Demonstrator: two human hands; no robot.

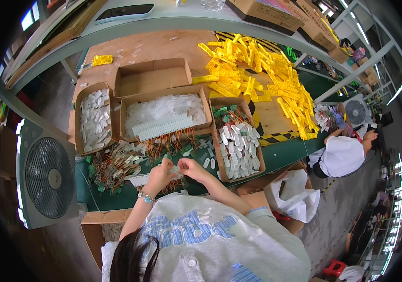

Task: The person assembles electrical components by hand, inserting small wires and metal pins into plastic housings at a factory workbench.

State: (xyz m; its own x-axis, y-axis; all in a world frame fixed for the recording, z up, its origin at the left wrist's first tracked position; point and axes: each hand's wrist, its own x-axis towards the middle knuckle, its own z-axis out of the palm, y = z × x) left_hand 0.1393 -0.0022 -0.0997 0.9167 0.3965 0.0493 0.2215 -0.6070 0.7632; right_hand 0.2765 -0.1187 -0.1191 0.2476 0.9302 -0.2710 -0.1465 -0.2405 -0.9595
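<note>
Fingers (169,165) of both hands pinched together over a small white plastic piece (176,168), held just above the green work surface (285,155) at mid-bench. Left hand (159,175) closed on the piece's left end, right hand (191,167) closed on its right end, so the piece's long axis runs roughly left to right between them; too small to tell more of its shape. Neither hand clearly nearer: both touching it. Directly beyond the fingers, a tangle of orange-wired components (163,145) spread on the green surface, with a white comb-like strip (162,127) lying across the front of a cardboard box of white fluff (163,110). To the right, a long cardboard tray of white capsules (237,141); to the left, another cardboard tray of white pieces (94,120). Farther back, a heap of yellow plastic tags (257,75). Grey fan (48,176) standing at the left; another person in white (342,155) seated at the bench's far right.
</note>
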